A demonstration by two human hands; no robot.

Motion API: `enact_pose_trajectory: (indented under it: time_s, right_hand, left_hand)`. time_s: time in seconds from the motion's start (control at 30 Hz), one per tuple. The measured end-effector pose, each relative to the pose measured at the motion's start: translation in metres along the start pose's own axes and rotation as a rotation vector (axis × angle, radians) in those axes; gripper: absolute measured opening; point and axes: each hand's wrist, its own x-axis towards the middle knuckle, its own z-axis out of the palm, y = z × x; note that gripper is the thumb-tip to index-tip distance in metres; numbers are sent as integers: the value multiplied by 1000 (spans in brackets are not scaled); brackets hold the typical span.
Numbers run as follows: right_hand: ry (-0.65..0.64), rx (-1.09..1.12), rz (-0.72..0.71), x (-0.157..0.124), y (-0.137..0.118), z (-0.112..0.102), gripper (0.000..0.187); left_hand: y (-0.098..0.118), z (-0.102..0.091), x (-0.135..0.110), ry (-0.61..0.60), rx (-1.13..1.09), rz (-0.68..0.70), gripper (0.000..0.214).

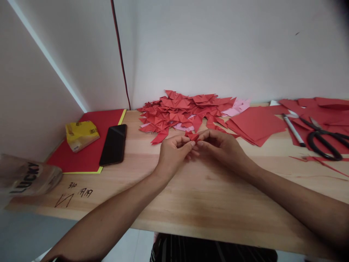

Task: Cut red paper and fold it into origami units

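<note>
Between my fingertips is a small piece of folded red paper (192,136), held just above the wooden table. My left hand (176,151) pinches it from the left with thumb and fingers. From the right, my right hand (222,145) pinches its other edge. Much of the paper is hidden behind the fingers. Right behind my hands lies a heap of folded red paper pieces (180,109), with a few pink folded pieces (237,107) among them. A stack of flat red paper squares (256,125) rests to the right of the heap.
At right, black-handled scissors (324,145) and a white marker (293,130) lie on red paper scraps. A black phone (113,145) and a yellow packet (81,135) rest on red sheets (73,160) at left. A clear "LUCKY" cup (29,178) is at far left.
</note>
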Motion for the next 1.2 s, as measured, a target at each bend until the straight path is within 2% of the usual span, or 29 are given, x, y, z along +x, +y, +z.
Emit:
enact_pose_trajectory:
  time_s: [0.23,0.43,0.63,0.9,1.07,1.2]
  right_hand:
    - [36,-39,24,1,-2,2,17]
    - [19,-37,61,1,-2,4,15]
    - [28,-74,38,1,-2,6,15]
    - [-5,-12,-15,3,4,2,15]
    - [63,-91,-66,2,7,-1,8]
    - [76,-158,-80,0,4,-1,3]
  left_hand:
    - [2,1,-1,15,-7,-5,12]
    - [1,2,-1,19,2,5,10]
    - [1,3,-2,24,23,8,8]
    - [-1,0,2,0,-8,10,10]
    - [2,-3,3,-67,2,-39,22]
    - [5,-2,1,-66,22,-78,15]
